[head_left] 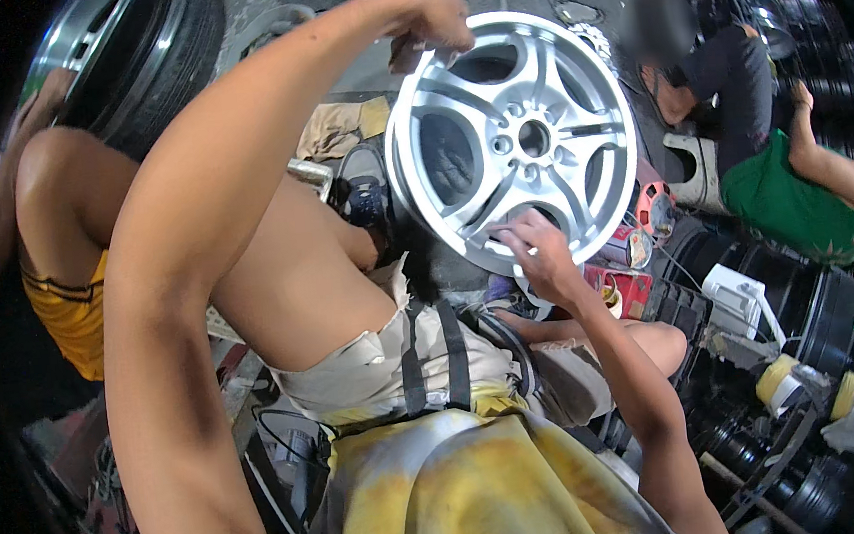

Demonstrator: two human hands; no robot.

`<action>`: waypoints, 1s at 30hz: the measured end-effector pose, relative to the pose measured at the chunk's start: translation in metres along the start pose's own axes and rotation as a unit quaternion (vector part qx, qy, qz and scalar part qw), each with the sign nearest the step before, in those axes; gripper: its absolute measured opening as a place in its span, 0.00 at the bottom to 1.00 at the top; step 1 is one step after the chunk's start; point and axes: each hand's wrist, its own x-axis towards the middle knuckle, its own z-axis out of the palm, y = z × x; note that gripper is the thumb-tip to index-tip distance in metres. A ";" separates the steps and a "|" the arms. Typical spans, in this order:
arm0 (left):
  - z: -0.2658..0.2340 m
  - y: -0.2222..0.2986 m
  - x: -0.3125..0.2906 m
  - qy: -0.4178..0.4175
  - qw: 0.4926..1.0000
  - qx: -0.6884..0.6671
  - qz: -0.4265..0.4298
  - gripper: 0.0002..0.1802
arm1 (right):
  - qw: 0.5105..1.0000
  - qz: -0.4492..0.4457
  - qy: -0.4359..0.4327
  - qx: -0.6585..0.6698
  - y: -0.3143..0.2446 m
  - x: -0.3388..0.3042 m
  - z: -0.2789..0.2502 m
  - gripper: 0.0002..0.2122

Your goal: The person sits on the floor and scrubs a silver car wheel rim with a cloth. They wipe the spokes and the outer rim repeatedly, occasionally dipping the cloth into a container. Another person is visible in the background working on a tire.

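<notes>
A silver alloy wheel rim [534,138] with paired spokes stands tilted in front of me, its face toward me. My left hand [436,23] reaches over to its upper left edge, with the fingers closed around the lip; a dark brownish patch beneath them is too shadowed to name. Low on the face, my right hand [544,258] has its bent fingertips together at a spoke near the lower edge. Whatever those fingers may pinch is too small to make out.
A brown cloth [331,131] lies left of the rim. Right of it are a red reel [654,211] and a white box-shaped device [736,300]. Black rims [832,315] are stacked at right. A person in green [803,199] and another in dark clothing [733,72] sit nearby; a person in yellow shorts [64,306] is at left.
</notes>
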 end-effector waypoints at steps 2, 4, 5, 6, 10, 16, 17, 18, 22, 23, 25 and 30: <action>0.028 0.001 0.023 0.034 0.999 0.019 0.006 0.17 | 0.995 0.086 0.050 -0.003 0.017 -0.022 -0.015 0.10; 0.056 -0.002 0.038 0.105 0.994 0.003 0.027 0.17 | 0.989 0.096 0.105 -0.050 0.041 -0.049 -0.021 0.10; 0.076 -0.008 0.040 0.168 0.983 0.014 0.073 0.18 | 0.985 0.058 0.133 -0.090 0.051 -0.060 -0.018 0.10; 0.096 -0.013 0.040 0.244 0.957 0.115 0.110 0.18 | 0.980 0.006 0.151 -0.132 0.058 -0.071 -0.013 0.10; 0.152 -0.030 0.032 0.219 0.911 0.306 0.167 0.17 | 0.984 0.017 0.075 -0.163 0.047 -0.071 0.033 0.12; 0.182 0.031 -0.015 0.045 0.921 0.354 0.156 0.15 | 0.997 -0.012 0.081 0.001 0.004 -0.036 0.045 0.09; 0.182 0.042 -0.023 -0.032 0.928 0.310 0.205 0.14 | 0.997 -0.020 0.073 -0.006 0.004 -0.035 0.038 0.09; 0.182 0.054 -0.029 -0.085 0.917 0.313 0.232 0.14 | 0.998 -0.046 0.040 -0.015 0.008 -0.041 0.026 0.08; 0.136 0.089 -0.020 -0.157 0.919 0.321 0.165 0.12 | 0.988 0.025 -0.003 -0.154 0.018 -0.042 0.020 0.09; 0.115 0.093 -0.022 -0.115 0.938 0.279 0.169 0.11 | 0.993 -0.006 0.029 -0.116 0.019 -0.042 0.023 0.09; 0.072 0.102 -0.036 0.051 0.921 0.304 0.237 0.10 | 0.996 -0.053 0.061 -0.045 0.015 -0.027 0.045 0.10; -0.035 0.110 -0.098 0.109 0.961 0.136 0.214 0.18 | 0.997 0.035 0.044 -0.057 0.008 -0.010 0.055 0.09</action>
